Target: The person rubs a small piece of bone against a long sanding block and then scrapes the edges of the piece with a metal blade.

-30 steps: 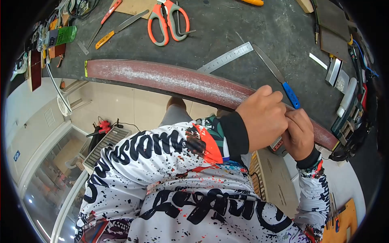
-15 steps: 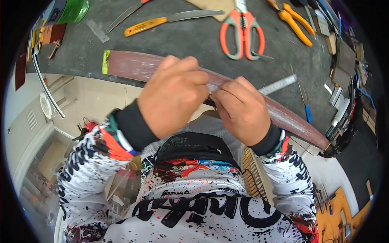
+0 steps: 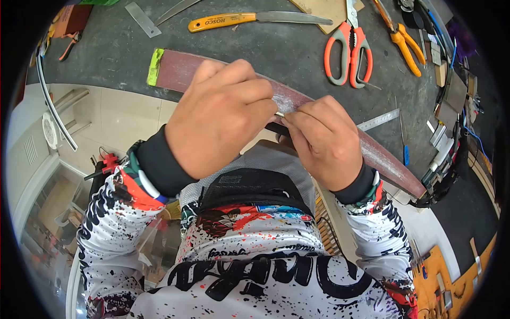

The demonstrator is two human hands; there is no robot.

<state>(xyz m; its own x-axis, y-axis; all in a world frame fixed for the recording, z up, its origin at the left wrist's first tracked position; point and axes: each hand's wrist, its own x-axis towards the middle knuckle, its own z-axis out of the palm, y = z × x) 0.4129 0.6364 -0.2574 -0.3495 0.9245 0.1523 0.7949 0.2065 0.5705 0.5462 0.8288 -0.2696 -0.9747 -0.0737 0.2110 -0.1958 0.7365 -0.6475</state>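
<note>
A long reddish-brown sanding strip (image 3: 390, 165), whitened with dust in the middle, lies along the bench's near edge with yellow-green tape (image 3: 154, 67) at its left end. Over its middle, my left hand (image 3: 220, 119) is closed, fingers pinched on a small thin pale piece (image 3: 280, 114). From the other side my right hand (image 3: 325, 141) pinches the same piece between thumb and fingers. Only a short length shows between the two hands; the fingers hide the rest.
Beyond the strip lie orange-handled scissors (image 3: 348, 58), a yellow-handled knife (image 3: 223, 21), yellow pliers (image 3: 406, 48) and a steel ruler (image 3: 378, 120). A blue-handled tool (image 3: 406, 154) sits near the strip's right end. Assorted tools and blocks line the bench's right side.
The view has shifted, so the bench tools appear farther right. My hands stay close together over the strip, and the pale piece between them shows more clearly.
</note>
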